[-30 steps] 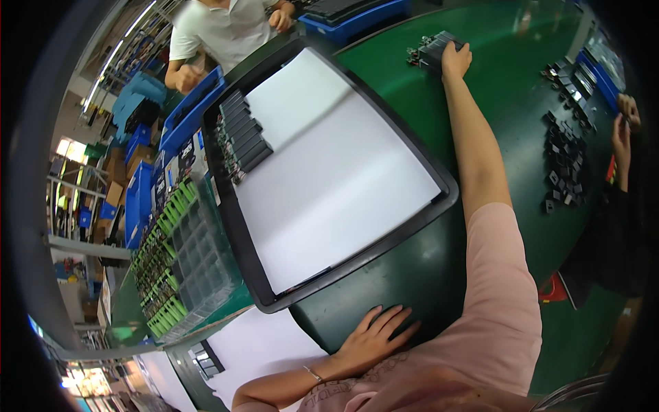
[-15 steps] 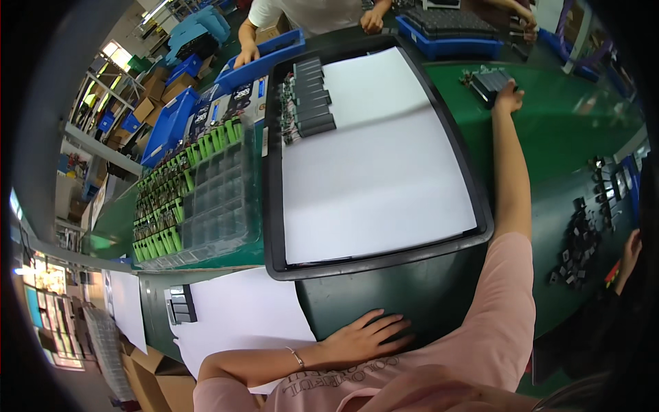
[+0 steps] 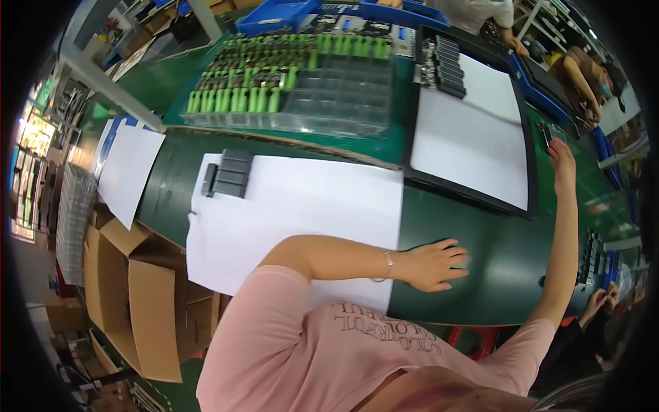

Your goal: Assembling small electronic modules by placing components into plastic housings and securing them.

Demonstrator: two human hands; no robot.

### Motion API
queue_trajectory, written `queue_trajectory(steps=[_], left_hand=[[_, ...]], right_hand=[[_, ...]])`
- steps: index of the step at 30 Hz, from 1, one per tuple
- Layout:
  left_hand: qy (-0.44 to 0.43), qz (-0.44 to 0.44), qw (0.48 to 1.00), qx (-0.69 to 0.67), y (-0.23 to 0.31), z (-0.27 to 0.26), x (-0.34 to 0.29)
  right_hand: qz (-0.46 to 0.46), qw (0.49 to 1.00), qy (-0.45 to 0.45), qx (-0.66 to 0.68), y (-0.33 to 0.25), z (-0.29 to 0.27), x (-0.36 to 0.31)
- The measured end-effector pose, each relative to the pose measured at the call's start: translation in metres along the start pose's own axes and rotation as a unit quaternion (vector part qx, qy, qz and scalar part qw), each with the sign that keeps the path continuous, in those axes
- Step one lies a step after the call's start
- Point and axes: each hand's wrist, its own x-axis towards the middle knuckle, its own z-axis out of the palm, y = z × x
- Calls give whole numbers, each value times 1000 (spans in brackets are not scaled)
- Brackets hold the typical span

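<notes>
My left hand (image 3: 431, 266) lies flat on the dark green table (image 3: 480, 292), fingers spread, with nothing in it. Beyond the tray's right side, my right hand (image 3: 563, 159) reaches out with its fingers at the near edge of a group of dark grey blocks (image 3: 551, 132) with small metallic parts; the hand partly hides them. Between the arms and farther off is a black tray (image 3: 469, 193) lined with white sheets, with a row of dark grey blocks (image 3: 449, 65) at its far left. Another small group of grey blocks (image 3: 232, 173) rests on a white sheet (image 3: 309, 199) to the left.
A clear compartment box (image 3: 336, 103) with rows of green-wrapped pieces stands beyond the sheet. Blue bins (image 3: 278, 15) line the back. An opened cardboard box (image 3: 154, 309) is at lower left. Co-workers' hands (image 3: 516, 45) show at far right, and another's (image 3: 604, 299) at right.
The view has swung left, so the tray and both hands appear farther right. My left hand still lies on the table, and my right hand is still at the grey blocks beyond the tray.
</notes>
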Motion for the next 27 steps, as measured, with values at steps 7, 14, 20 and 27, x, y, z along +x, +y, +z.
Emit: queue_trajectory(steps=[7, 14, 20, 27], left_hand=[[153, 50, 980, -114, -7, -28, -31], [119, -264, 946, 147, -37, -132, -187], [265, -470, 802, 258, -22, -187, -315], [229, -493, 784, 298, -45, -163, -327]], right_hand=[[-305, 808, -394, -313, -69, 213, -185], [-452, 712, -419, -335, -66, 383, -225], [-403, 787, -353, -306, -52, 520, -231], [-213, 821, -282, -448, -42, 572, -245]])
